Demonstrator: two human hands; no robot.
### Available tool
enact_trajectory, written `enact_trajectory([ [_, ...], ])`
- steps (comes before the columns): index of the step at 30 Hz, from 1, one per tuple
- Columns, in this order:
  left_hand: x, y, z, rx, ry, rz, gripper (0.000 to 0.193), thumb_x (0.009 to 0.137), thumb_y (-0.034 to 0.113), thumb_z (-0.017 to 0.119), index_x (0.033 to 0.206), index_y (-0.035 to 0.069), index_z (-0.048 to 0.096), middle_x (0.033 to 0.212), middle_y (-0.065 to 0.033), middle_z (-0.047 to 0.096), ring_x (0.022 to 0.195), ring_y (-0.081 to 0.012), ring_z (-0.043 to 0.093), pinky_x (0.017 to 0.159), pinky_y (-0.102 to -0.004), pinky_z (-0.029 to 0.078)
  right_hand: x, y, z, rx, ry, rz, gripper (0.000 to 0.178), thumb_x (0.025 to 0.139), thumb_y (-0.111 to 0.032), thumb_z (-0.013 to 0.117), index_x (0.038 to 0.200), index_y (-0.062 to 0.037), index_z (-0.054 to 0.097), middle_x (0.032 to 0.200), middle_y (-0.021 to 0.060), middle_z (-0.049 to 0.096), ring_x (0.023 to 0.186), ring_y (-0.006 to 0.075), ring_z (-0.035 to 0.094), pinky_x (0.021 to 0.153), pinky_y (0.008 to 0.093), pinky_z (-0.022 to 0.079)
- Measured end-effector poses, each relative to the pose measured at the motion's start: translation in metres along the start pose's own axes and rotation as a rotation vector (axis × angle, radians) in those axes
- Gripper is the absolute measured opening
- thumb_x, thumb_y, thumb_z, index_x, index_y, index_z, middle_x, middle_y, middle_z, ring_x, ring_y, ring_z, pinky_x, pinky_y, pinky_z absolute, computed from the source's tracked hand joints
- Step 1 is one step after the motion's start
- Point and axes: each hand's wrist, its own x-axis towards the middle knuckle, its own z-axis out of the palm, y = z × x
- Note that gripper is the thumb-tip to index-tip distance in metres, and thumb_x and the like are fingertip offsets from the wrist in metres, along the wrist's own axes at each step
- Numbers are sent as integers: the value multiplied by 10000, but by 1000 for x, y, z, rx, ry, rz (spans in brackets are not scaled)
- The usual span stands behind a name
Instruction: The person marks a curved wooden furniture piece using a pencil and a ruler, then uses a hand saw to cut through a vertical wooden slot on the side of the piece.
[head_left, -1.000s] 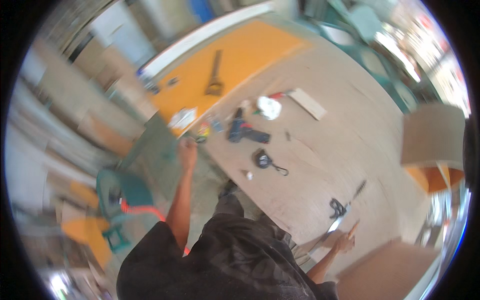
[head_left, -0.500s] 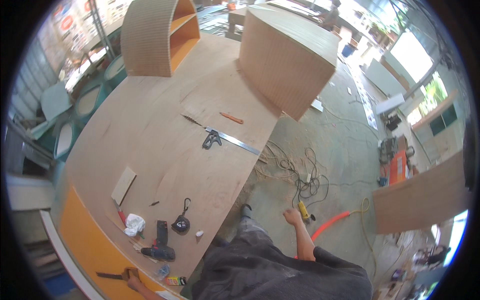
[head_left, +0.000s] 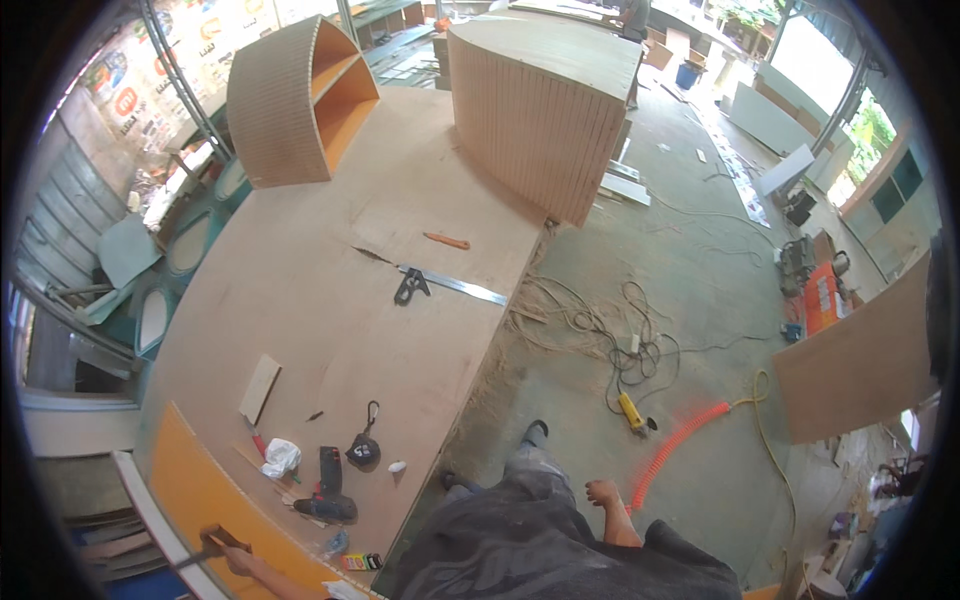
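My left hand (head_left: 240, 563) is closed around a tool with a brown wooden body and a dark flat bar (head_left: 218, 540), over the orange-yellow curved panel (head_left: 195, 470) at the lower left. My right hand (head_left: 603, 492) hangs beside my body with its fingers curled and no object visible in them. Next to its wrist runs an orange coiled air hose (head_left: 672, 440). On the wooden worktop (head_left: 330, 220) nearest my left arm lie a cordless drill (head_left: 325, 495), a tape measure (head_left: 363, 448), crumpled white paper (head_left: 282, 458) and a small box (head_left: 361, 562).
A combination square (head_left: 450, 284) and an orange-handled cutter (head_left: 446, 240) lie farther up the worktop. Two ribbed curved cabinets, one open-shelved (head_left: 275, 110) and one closed (head_left: 530, 130), stand at its far end. A yellow power tool (head_left: 631, 410) and tangled cords (head_left: 640, 350) lie on the floor.
My view has shifted. My right hand has dropped back closer to my body, away from the yellow power tool. My left hand still grips the wooden tool, now turned toward the panel's outer edge.
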Motion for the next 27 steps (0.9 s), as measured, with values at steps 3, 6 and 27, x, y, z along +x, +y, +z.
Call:
enact_trajectory([
  [3,-103,101,40,-209,32,192,524,1010,423,613,1050,-99,634,805,-154,665,649,-268,629,625,-397,519,30,-43,-42,-198,323,-310,335,947,-273,633,1127,-18,754,933,121,778,822,219,746,703,378,574],
  [6,-210,201,40,-394,61,444,548,1018,466,631,1150,-66,615,947,-155,671,759,-247,656,664,-378,536,-2,-180,-65,-47,374,-655,360,937,-294,652,1113,5,748,901,158,772,812,253,750,759,380,570],
  [27,-886,302,143,-501,-1659,1089,164,987,74,579,1133,4,555,933,-224,655,783,-396,696,699,-455,539,-264,-339,-261,690,124,-1073,615,949,-77,667,1510,-1,427,1338,135,607,1215,237,608,1045,371,479],
])
